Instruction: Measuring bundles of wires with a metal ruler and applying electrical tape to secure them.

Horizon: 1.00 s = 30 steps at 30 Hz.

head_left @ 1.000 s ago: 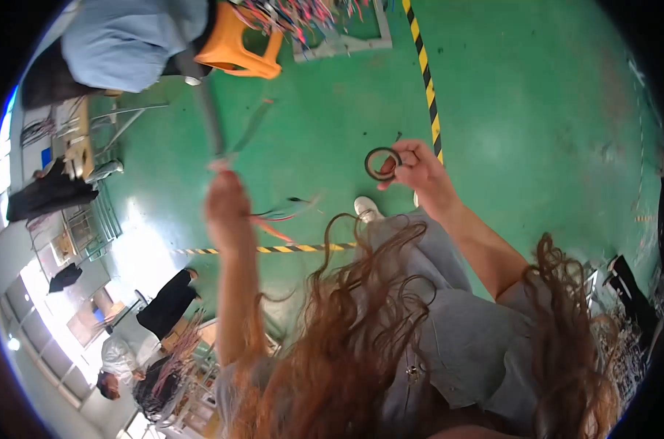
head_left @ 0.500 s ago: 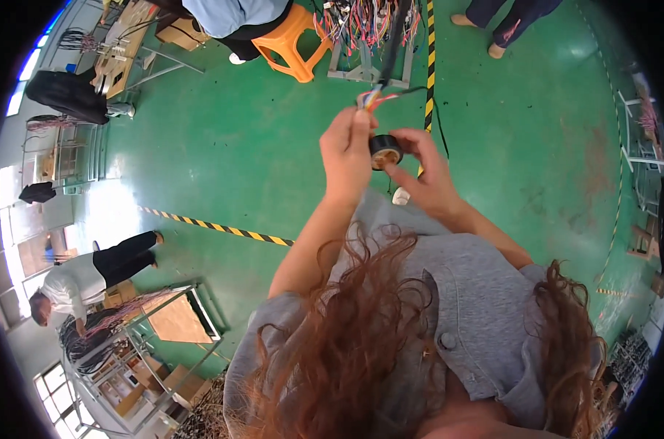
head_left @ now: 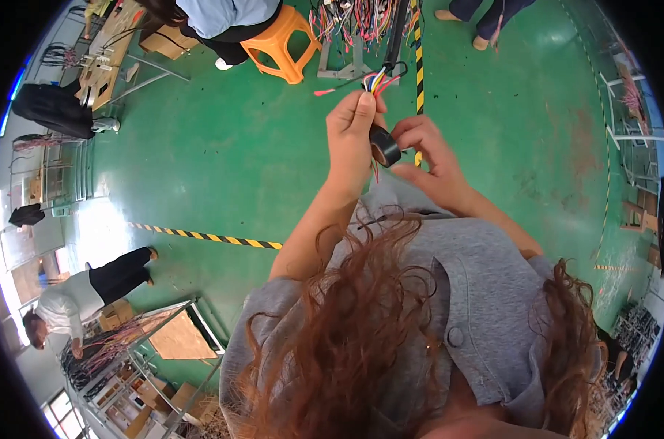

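Note:
My left hand [head_left: 352,121] is closed around a bundle of thin coloured wires [head_left: 379,80]. Their loose ends fan out above the fist, next to a thick black cable sleeve [head_left: 398,36] that runs up and away. Just right of that fist, a roll of black tape [head_left: 387,146] sits tilted with its brown core partly showing. My right hand [head_left: 436,159] has its fingers at the roll's upper side and its thumb by the lower side. How firmly it grips is hard to see. A thin red wire [head_left: 376,173] hangs below the roll.
An orange stool [head_left: 287,51] with a seated person stands ahead on the left. Beyond my hands is a metal rack [head_left: 343,72] hung with many wires. Yellow-black floor tape [head_left: 420,73] runs past it. Another person [head_left: 76,293] bends over a wire-laden frame at left.
The tape roll has tilted and turned, showing more of its black outer face. My right fingers have shifted around it. The wire ends now fan out more above my left fist.

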Each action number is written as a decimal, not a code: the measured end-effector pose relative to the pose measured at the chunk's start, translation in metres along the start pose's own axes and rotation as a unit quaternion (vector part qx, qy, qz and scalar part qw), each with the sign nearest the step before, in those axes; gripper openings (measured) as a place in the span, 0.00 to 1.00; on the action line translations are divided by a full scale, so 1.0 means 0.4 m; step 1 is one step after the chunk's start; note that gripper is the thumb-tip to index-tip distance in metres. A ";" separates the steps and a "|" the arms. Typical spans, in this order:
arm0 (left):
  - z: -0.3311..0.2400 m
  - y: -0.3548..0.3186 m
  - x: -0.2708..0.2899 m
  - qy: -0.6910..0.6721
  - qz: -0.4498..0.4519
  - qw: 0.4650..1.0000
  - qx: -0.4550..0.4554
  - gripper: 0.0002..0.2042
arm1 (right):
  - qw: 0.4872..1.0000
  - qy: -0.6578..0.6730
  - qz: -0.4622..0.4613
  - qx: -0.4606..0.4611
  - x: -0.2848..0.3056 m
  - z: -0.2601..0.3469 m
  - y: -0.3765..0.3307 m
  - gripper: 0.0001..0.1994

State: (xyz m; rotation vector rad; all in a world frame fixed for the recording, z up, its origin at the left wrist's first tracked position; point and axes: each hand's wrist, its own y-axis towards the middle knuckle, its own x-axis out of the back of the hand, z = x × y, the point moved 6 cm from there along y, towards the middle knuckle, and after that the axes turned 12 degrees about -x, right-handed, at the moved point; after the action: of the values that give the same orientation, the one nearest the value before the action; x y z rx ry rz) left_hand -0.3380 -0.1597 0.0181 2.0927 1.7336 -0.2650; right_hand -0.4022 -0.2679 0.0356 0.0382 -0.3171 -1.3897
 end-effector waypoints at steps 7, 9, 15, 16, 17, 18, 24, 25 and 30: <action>0.051 0.068 0.005 0.091 0.007 0.996 0.021 0.13 | 0.946 -0.312 -0.023 0.085 0.079 0.062 0.083 0.12; 0.064 0.073 0.006 0.128 0.023 0.991 0.019 0.14 | 0.912 -0.388 0.036 0.130 0.065 0.060 0.091 0.09; 0.089 0.071 -0.003 0.142 0.057 0.988 0.031 0.13 | 0.822 -0.495 0.142 0.243 0.037 0.097 0.104 0.08; 0.090 0.070 -0.002 0.141 0.058 0.988 0.030 0.13 | 0.821 -0.496 0.142 0.243 0.038 0.109 0.113 0.08; 0.093 0.067 -0.004 0.148 0.067 0.986 0.037 0.13 | 0.821 -0.490 0.185 0.229 0.032 0.113 0.119 0.07; 0.096 0.063 -0.005 0.154 0.076 0.984 0.045 0.12 | 0.818 -0.483 0.227 0.214 0.025 0.111 0.121 0.07; 0.078 0.042 -0.010 0.120 0.055 0.990 0.040 0.11 | 0.877 -0.423 0.133 0.182 0.045 0.096 0.154 0.06; 0.082 0.042 -0.002 0.120 0.051 0.991 0.037 0.11 | 0.876 -0.423 0.136 0.186 0.032 0.085 0.147 0.06; 0.077 0.025 0.034 0.158 0.028 0.986 0.030 0.13 | 0.925 0.136 0.046 -0.351 0.039 -0.102 0.072 0.09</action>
State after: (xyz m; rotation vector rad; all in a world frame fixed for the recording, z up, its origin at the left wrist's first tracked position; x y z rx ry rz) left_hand -0.3221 -0.1621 -0.0133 2.3259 1.8553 0.0364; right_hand -0.3627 -0.2842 0.0059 -0.3694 0.4166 -1.3158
